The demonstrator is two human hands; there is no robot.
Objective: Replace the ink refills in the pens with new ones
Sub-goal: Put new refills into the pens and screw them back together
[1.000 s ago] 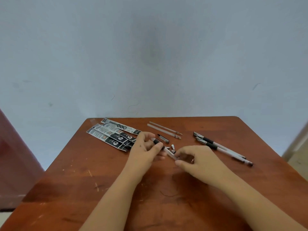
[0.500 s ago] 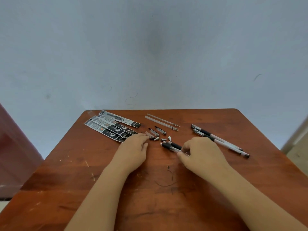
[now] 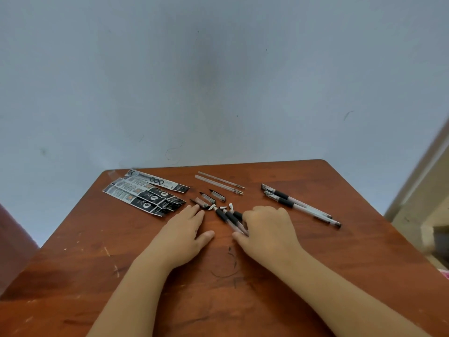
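My left hand (image 3: 185,233) lies flat on the brown table (image 3: 73,276), fingers spread, its fingertips beside a pen cap (image 3: 199,202). My right hand (image 3: 267,231) rests over several black-grip pen barrels (image 3: 229,218) lying side by side; whether it grips them I cannot tell. Small metal tips (image 3: 226,207) lie just beyond the barrels. Two more caps (image 3: 212,196) sit behind them. Two clear refills (image 3: 220,182) lie near the far edge. Two assembled pens (image 3: 300,205) lie to the right.
Three refill packets (image 3: 145,193), black and grey, lie fanned at the far left of the table. A blue-grey wall stands right behind the table's far edge. The table top shows scratches and pen marks near my wrists.
My left hand let go of the pen piece it held and flattened on the table. My right hand lowered the pen barrel onto the table among the others.
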